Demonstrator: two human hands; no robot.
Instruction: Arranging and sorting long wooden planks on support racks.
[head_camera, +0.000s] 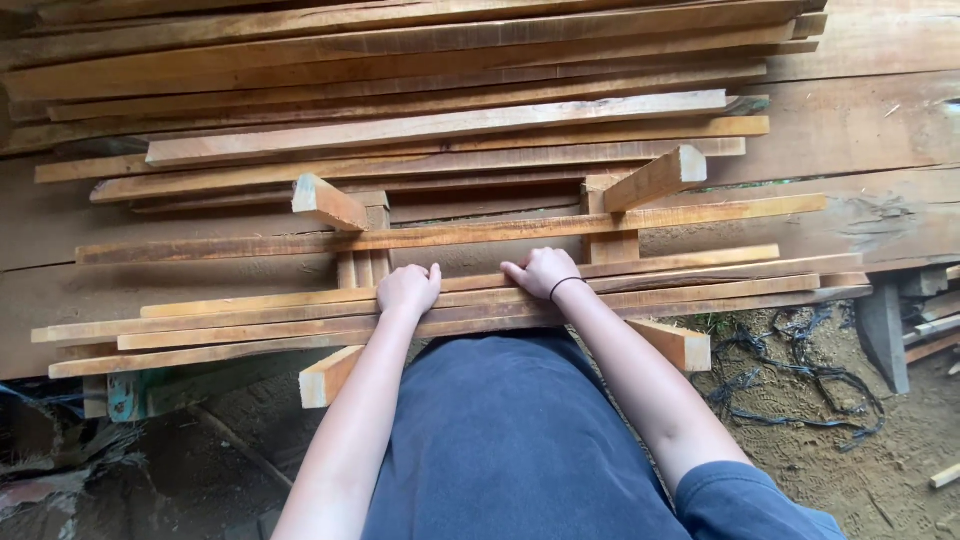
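Hands on the near bundle of thin wooden slats (470, 300): left hand (407, 290) curled over the front edge, fingers closed on the top strips; right hand (541, 272) likewise, fingers wrapped onto the same strips, black band on the wrist. Bundle lying flat, crosswise to the body, just in front of the torso, resting on two short wooden blocks (330, 375) running front to back. Not lifted: slats in full contact with the blocks, ends roughly level but ragged on the right. Judged early in the handling — grip taken, nothing shifted clear of the stack. Second layer of slats (450, 235) beyond, on another pair of blocks (655, 178), apart from the hands. Further back, larger pile of long boards (400, 100), loosely stacked, lengths uneven. Support underneath: wide rough planks (860, 130), weathered, grey-brown. Ground at right: bare sandy dirt (850, 470) with a tangle of black cord (800, 380) and stray offcuts. Outdoor or open-shed yard, daylight, no other people visible.
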